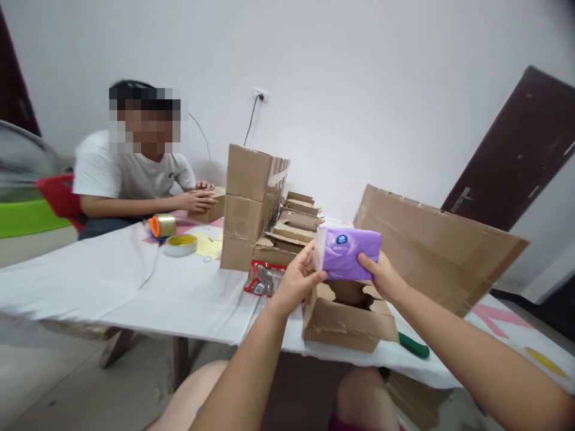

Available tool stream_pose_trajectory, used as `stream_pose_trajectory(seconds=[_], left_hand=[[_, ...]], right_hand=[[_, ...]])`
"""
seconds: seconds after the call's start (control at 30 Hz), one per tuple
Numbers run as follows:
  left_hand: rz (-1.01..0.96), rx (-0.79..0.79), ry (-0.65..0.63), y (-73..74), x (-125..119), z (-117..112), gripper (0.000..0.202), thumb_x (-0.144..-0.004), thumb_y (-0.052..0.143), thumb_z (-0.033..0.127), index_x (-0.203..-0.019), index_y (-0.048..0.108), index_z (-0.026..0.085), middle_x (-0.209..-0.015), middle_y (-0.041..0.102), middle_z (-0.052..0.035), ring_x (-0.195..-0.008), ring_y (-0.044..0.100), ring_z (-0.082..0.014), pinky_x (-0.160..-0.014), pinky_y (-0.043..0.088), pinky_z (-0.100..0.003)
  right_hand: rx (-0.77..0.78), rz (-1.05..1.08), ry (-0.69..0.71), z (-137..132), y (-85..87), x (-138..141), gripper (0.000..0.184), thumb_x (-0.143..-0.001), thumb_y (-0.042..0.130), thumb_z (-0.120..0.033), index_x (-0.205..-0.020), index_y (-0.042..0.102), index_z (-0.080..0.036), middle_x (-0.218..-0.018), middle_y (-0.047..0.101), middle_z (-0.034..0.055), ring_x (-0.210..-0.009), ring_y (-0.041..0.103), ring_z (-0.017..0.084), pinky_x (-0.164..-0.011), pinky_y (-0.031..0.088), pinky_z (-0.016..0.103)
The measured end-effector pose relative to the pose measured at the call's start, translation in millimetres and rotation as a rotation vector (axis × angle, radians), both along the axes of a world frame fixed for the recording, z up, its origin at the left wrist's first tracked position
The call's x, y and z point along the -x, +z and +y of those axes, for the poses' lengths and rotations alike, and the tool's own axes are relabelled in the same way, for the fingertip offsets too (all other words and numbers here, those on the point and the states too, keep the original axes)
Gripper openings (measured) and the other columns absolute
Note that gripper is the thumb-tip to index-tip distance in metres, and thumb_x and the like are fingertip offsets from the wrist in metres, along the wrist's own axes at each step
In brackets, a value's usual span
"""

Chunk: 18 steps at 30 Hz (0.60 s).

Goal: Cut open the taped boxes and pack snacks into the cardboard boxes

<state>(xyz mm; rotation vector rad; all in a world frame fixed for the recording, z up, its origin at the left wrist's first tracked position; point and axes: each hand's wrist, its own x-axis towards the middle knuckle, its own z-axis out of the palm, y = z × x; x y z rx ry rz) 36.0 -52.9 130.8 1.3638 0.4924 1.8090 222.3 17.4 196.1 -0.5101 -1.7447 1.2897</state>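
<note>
The grip of left hand point(297, 278) and right hand point(384, 274) is clamped on the purple pack point(350, 258), long axis left to right, above the open carton point(350, 325)

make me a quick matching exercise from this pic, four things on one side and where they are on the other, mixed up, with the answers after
Things
1. purple packet
2. green handle
3. tape roll with yellow inside
4. red chair

Places
A. beside the orange-ended tape roll
B. behind the seated co-worker
C. between the wearer's left hand and right hand
D. just right of the nearest open box

Pairs: 1-C, 2-D, 3-A, 4-B
</note>
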Motion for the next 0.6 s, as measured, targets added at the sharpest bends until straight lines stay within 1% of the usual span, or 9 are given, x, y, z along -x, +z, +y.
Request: stream_pose_trajectory(seconds=[0.03, 0.07, 0.13, 0.2, 0.27, 0.3, 0.37, 0.5, 0.6], left_hand=[[0.081, 0.025, 0.018, -0.4, 0.1, -1.4, 0.082, -0.073, 0.074, 0.041, -0.143, 0.036, 0.021, -0.140, 0.050, -0.0127, -0.123, 0.051, -0.0290, -0.099, 0.044, -0.038], [0.177, 0.056, 0.071, -1.4, 1.0, -2.0, 0.077, -0.075, 0.071, 0.044, -0.141, 0.039, 0.021, -0.137, 0.051, -0.0129, -0.118, 0.053, -0.0280, -0.097, 0.045, -0.038], [0.391, 0.138, 0.269, -5.1, 3.6, -1.0, 0.062, -0.081, 0.061, 0.048, -0.134, 0.048, 0.020, -0.129, 0.056, -0.0123, -0.111, 0.056, -0.0264, -0.093, 0.045, -0.038], [0.598, 0.259, 0.472, -10.7, 5.3, 2.9, 0.055, -0.083, 0.056, 0.049, -0.129, 0.053, 0.019, -0.120, 0.059, -0.0120, -0.108, 0.057, -0.0270, -0.093, 0.044, -0.039], [0.730, 0.391, 0.583, -17.3, 3.9, 9.1, 0.055, -0.081, 0.060, 0.047, -0.126, 0.054, 0.017, -0.116, 0.059, -0.0125, -0.108, 0.057, -0.0285, -0.094, 0.043, -0.040], [0.756, 0.441, 0.609, -20.6, 1.9, 12.5, 0.055, -0.079, 0.062, 0.046, -0.124, 0.054, 0.016, -0.115, 0.059, -0.0129, -0.107, 0.057, -0.0287, -0.094, 0.043, -0.040], [0.760, 0.482, 0.635, -26.7, -3.5, 19.3, 0.050, -0.077, 0.064, 0.042, -0.119, 0.056, 0.016, -0.114, 0.059, -0.0128, -0.106, 0.057, -0.0281, -0.093, 0.043, -0.039], [0.754, 0.434, 0.609, -34.8, -13.4, 28.1, 0.036, -0.074, 0.066, 0.028, -0.108, 0.058, 0.019, -0.109, 0.057, -0.0081, -0.101, 0.059, -0.0238, -0.091, 0.046, -0.036], [0.763, 0.373, 0.552, -38.6, -16.1, 30.9, 0.033, -0.074, 0.065, 0.021, -0.107, 0.061, 0.022, -0.115, 0.054, -0.0068, -0.109, 0.057, -0.0225, -0.098, 0.043, -0.035]], right_hand=[[0.027, 0.022, -0.035, -2.1, -2.3, -10.4, 0.049, -0.073, 0.076, -0.041, -0.116, 0.061, -0.021, -0.118, 0.068, 0.0058, -0.112, 0.061, 0.027, -0.101, 0.046, 0.044], [0.057, 0.052, -0.077, -3.2, -5.0, -21.6, 0.048, -0.072, 0.076, -0.041, -0.114, 0.062, -0.021, -0.115, 0.070, 0.0057, -0.109, 0.063, 0.027, -0.100, 0.047, 0.044], [0.126, 0.134, -0.183, -2.5, -11.9, -46.2, 0.045, -0.071, 0.077, -0.043, -0.109, 0.065, -0.021, -0.110, 0.072, 0.0056, -0.103, 0.066, 0.026, -0.098, 0.049, 0.044], [0.191, 0.213, -0.312, 0.6, -21.1, -72.0, 0.044, -0.068, 0.078, -0.045, -0.103, 0.067, -0.020, -0.105, 0.073, 0.0053, -0.100, 0.068, 0.026, -0.099, 0.049, 0.042], [0.248, 0.249, -0.425, 3.3, -33.6, -97.4, 0.046, -0.066, 0.079, -0.045, -0.102, 0.068, -0.020, -0.104, 0.074, 0.0050, -0.098, 0.068, 0.025, -0.099, 0.050, 0.041], [0.274, 0.254, -0.468, 3.7, -41.0, -109.4, 0.047, -0.065, 0.079, -0.044, -0.103, 0.068, -0.020, -0.103, 0.074, 0.0049, -0.097, 0.069, 0.025, -0.098, 0.050, 0.041], [0.330, 0.267, -0.528, 1.9, -57.8, -131.1, 0.048, -0.065, 0.079, -0.043, -0.104, 0.067, -0.020, -0.102, 0.074, 0.0045, -0.096, 0.069, 0.026, -0.096, 0.052, 0.043], [0.456, 0.334, -0.633, -11.0, -93.7, -162.2, 0.045, -0.064, 0.079, -0.042, -0.102, 0.067, -0.023, -0.097, 0.075, 0.0024, -0.094, 0.070, 0.025, -0.093, 0.055, 0.043], [0.541, 0.397, -0.699, -25.3, -118.1, -174.0, 0.043, -0.064, 0.079, -0.041, -0.101, 0.067, -0.024, -0.094, 0.076, 0.0006, -0.092, 0.071, 0.025, -0.091, 0.055, 0.044]])
